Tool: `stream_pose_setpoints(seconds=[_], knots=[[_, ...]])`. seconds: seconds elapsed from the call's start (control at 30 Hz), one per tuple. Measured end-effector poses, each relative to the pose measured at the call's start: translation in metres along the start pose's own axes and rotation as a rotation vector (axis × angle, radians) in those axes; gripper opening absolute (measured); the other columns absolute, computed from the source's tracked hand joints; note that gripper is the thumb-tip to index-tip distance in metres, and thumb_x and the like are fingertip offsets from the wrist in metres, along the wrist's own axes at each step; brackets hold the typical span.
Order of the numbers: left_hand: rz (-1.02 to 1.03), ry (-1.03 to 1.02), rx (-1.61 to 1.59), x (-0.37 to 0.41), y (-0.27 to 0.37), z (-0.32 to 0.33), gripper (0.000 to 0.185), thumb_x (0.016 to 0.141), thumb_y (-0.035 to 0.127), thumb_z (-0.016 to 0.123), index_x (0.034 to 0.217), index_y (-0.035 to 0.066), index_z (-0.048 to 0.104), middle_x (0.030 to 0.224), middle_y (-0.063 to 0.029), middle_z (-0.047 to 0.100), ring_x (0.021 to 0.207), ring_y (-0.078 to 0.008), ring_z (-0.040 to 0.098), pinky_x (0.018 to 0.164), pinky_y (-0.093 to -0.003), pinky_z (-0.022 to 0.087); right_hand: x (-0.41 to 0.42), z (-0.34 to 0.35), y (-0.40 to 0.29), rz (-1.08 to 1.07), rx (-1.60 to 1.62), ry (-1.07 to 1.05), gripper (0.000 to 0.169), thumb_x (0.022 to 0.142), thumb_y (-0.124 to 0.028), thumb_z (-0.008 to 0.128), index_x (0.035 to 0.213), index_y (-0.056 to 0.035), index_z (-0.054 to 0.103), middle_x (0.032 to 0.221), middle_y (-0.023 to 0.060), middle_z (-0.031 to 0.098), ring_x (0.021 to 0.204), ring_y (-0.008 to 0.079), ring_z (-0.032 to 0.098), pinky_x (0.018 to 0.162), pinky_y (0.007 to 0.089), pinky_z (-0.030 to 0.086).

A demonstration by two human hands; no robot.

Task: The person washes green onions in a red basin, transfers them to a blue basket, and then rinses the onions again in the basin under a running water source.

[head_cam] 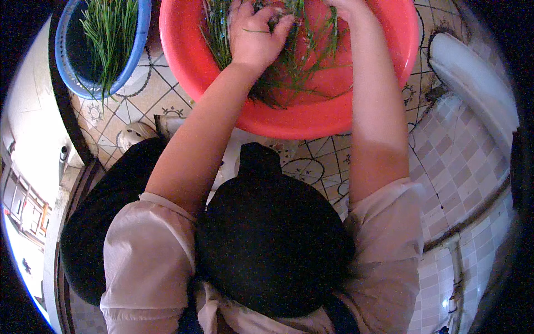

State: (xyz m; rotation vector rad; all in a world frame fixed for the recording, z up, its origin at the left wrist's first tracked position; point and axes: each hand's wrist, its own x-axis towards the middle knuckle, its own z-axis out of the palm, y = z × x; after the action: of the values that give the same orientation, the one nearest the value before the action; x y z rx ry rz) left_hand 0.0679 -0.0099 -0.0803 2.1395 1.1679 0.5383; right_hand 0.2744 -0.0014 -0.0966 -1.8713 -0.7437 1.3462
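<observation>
A large red plastic basin (292,125) stands on the floor before me, its far side cut off by the top of the view. Long, thin green leaves (308,67), like chives, lie loose and wet in it. My left hand (258,39) is among the leaves, fingers bent and thumb spread; one strand crosses its back. Whether it grips any leaves is unclear. My right hand (344,7) is at the top edge, largely out of view, with strands hanging beside it; its fingertips are hidden.
To the left stands a blue oval plastic basket (144,25) holding a bunch of similar long green leaves (110,41). Patterned tiles cover the floor (167,98). A whitish curved ledge (467,67) is at the right. My dark-clothed knee (112,208) and a light perforated shoe (135,134) are at the left.
</observation>
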Motion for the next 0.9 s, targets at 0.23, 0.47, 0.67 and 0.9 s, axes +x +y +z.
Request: stream_pose_setpoints(seconds=[0.23,0.47,0.67,0.9], knots=[[-0.024,0.092,0.016,0.002,-0.007,0.011,0.012,0.083,0.009,0.064,0.092,0.001,0.064,0.120,-0.0272,0.057,0.115,-0.0477,0.052,0.101,-0.0503,0.041,-0.015,-0.023,0.009,0.084,0.120,-0.009,0.009,0.088,-0.023,0.065,0.091,-0.0150,0.063,0.070,-0.0058,0.054,0.059,0.0064,0.046,0.048,0.0239,0.032],[0.028,0.144,-0.140,0.001,0.009,0.005,0.026,0.076,0.012,0.072,0.099,0.009,0.060,0.141,-0.0236,0.046,0.120,-0.0474,0.048,0.101,-0.0518,0.041,-0.027,-0.024,0.013,0.148,0.136,0.002,0.007,0.088,-0.023,0.066,0.091,-0.0176,0.063,0.072,-0.0084,0.053,0.059,0.0049,0.045,0.049,0.0227,0.030],[-0.015,0.009,-0.086,0.000,0.012,0.009,0.030,0.073,0.014,0.075,0.102,0.016,0.067,0.149,-0.0210,0.039,0.129,-0.0490,0.040,0.104,-0.0562,0.037,-0.031,-0.016,0.004,0.144,0.131,-0.033,0.007,0.088,-0.024,0.066,0.091,-0.0184,0.063,0.071,-0.0085,0.052,0.059,0.0046,0.045,0.049,0.0212,0.029],[0.040,0.032,0.125,0.000,0.015,0.017,0.033,0.075,0.015,0.074,0.107,0.021,0.070,0.151,-0.0201,0.036,0.132,-0.0546,0.033,0.104,-0.0615,0.035,-0.031,-0.016,0.001,0.163,0.289,-0.106,0.007,0.090,-0.021,0.067,0.093,-0.0164,0.062,0.074,-0.0078,0.052,0.059,0.0040,0.044,0.047,0.0198,0.028]])
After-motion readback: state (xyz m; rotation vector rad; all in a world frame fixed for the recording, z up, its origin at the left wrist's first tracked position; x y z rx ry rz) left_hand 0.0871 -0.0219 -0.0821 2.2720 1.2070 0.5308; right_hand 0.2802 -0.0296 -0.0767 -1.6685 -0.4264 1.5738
